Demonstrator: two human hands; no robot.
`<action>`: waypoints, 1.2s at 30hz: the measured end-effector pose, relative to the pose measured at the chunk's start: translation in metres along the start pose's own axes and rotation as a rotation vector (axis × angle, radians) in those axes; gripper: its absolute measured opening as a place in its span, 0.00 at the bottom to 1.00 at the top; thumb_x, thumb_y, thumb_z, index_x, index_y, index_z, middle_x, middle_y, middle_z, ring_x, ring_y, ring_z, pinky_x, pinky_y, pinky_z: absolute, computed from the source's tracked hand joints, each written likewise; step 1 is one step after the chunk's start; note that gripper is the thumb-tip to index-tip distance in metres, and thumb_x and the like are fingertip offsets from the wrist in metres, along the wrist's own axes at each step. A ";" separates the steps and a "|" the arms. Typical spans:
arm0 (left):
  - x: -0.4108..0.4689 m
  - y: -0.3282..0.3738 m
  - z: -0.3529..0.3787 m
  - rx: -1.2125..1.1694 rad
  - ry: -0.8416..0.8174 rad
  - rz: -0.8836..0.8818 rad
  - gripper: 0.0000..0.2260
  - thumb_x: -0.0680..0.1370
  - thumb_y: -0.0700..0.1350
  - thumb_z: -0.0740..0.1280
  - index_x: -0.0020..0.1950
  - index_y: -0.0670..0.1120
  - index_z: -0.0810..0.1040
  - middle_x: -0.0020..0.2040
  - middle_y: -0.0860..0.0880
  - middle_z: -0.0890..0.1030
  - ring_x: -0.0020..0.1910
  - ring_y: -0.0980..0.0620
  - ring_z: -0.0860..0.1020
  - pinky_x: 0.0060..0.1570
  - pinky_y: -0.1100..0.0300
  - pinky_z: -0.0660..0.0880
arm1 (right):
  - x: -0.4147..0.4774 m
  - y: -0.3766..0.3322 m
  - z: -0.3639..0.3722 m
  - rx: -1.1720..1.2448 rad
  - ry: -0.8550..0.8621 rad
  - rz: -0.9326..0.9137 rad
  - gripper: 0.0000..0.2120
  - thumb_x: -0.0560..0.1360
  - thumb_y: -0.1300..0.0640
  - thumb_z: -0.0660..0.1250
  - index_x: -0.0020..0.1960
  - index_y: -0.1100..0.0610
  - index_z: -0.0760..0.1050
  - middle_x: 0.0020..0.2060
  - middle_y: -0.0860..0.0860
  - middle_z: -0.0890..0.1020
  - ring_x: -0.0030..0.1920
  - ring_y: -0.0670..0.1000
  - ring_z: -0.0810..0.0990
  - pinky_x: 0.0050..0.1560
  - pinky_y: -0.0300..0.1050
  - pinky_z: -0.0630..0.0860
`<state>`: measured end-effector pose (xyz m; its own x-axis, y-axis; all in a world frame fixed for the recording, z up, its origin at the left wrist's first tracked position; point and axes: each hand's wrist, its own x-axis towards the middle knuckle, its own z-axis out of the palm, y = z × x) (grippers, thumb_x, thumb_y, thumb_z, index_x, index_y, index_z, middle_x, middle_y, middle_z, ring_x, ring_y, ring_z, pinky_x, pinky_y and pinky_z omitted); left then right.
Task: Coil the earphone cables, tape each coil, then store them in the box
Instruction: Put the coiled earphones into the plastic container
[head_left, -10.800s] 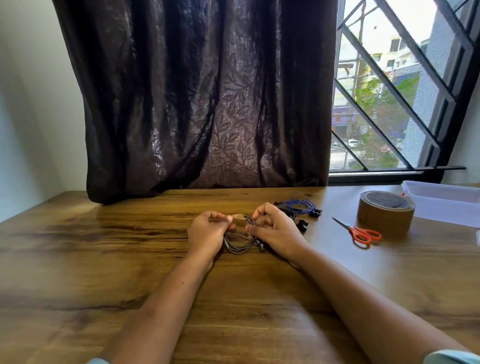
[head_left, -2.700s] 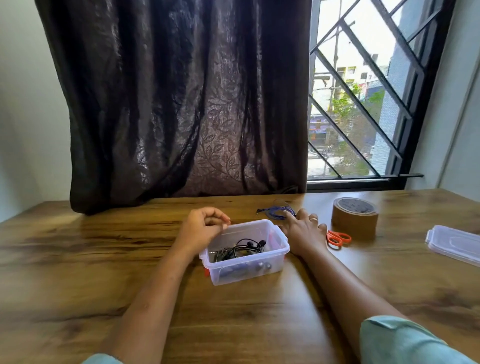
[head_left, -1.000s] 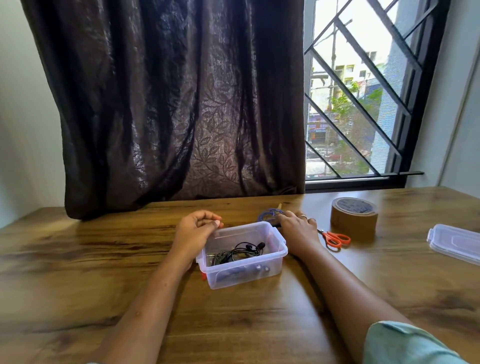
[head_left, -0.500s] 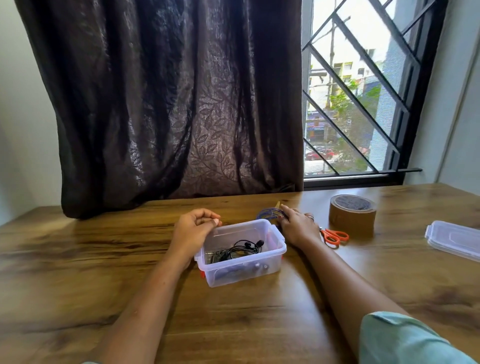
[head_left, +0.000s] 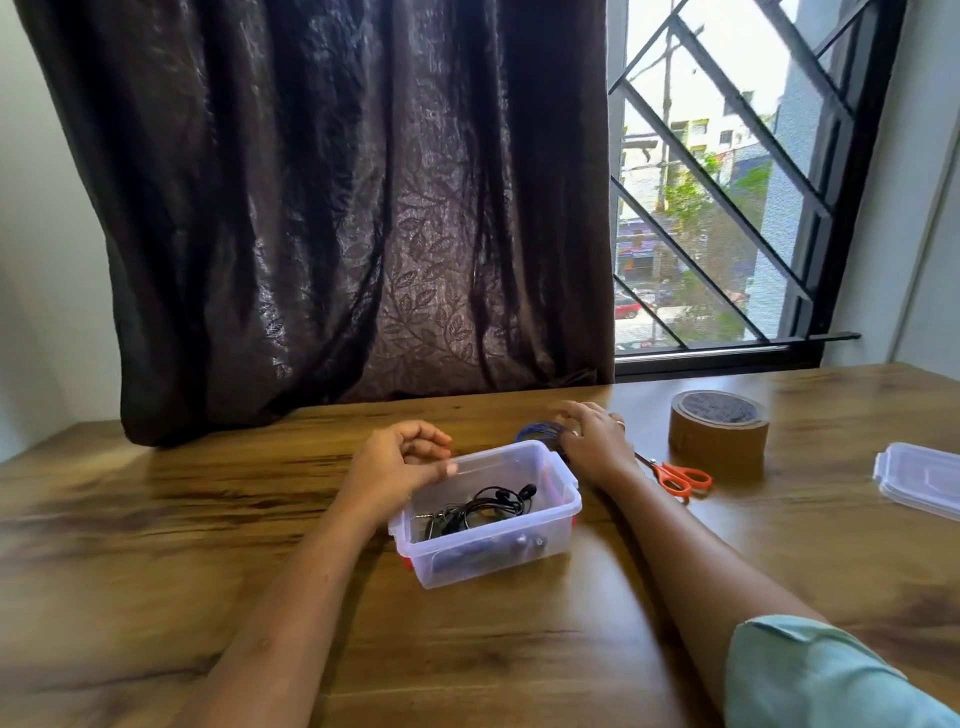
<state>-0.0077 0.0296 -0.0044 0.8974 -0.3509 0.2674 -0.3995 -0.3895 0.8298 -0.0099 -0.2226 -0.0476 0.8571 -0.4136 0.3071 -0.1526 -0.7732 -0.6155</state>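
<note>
Since the frame half a second back, my right hand (head_left: 592, 441) has lifted its fingers (head_left: 574, 413) off the blue earphone coil (head_left: 537, 431) and spread them; the clear plastic box (head_left: 550, 525) has not shifted. The blue coil lies on the wooden table (head_left: 156, 519) just behind the box's far right corner, directly in front of my right fingertips, which arch over its right edge; whether they touch it I cannot tell. The fingers are released, gripping nothing. My right forearm runs along the box's right side, palm down, a pale green sleeve (head_left: 810, 675) at the elbow. My left hand (head_left: 400, 462) rests at the box's far left corner, loosely curled with the thumb tip on the rim; nothing shows inside the curl. Inside the box lies a black earphone coil (head_left: 478, 506), its buds towards the right wall. To the right of the box, past my right hand, lie orange-handled scissors (head_left: 675, 475); beyond them stands a brown tape roll (head_left: 719, 428). The box lid (head_left: 919, 478) sits well apart, further right.
</note>
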 end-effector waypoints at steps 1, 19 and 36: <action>0.000 -0.001 -0.001 0.026 -0.002 -0.003 0.10 0.69 0.39 0.75 0.46 0.49 0.80 0.43 0.52 0.83 0.44 0.57 0.80 0.48 0.62 0.77 | 0.000 0.000 0.000 0.068 0.000 -0.034 0.20 0.76 0.55 0.57 0.66 0.43 0.72 0.67 0.48 0.73 0.67 0.54 0.68 0.67 0.54 0.65; 0.009 -0.024 -0.018 0.063 0.338 -0.133 0.06 0.71 0.38 0.73 0.43 0.48 0.80 0.41 0.51 0.82 0.42 0.57 0.77 0.35 0.67 0.68 | -0.002 -0.001 0.003 -0.045 0.021 -0.026 0.10 0.73 0.55 0.68 0.36 0.48 0.70 0.49 0.48 0.79 0.55 0.54 0.75 0.55 0.52 0.74; 0.011 -0.026 -0.019 0.094 0.430 -0.148 0.05 0.72 0.39 0.72 0.44 0.48 0.80 0.41 0.52 0.81 0.43 0.56 0.77 0.38 0.66 0.69 | -0.007 -0.019 0.009 -0.521 0.069 -0.070 0.12 0.79 0.62 0.59 0.59 0.55 0.76 0.59 0.55 0.79 0.67 0.58 0.69 0.60 0.56 0.69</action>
<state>0.0158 0.0518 -0.0142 0.9342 0.0916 0.3449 -0.2590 -0.4909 0.8319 -0.0087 -0.2009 -0.0448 0.8425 -0.3692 0.3923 -0.3352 -0.9293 -0.1548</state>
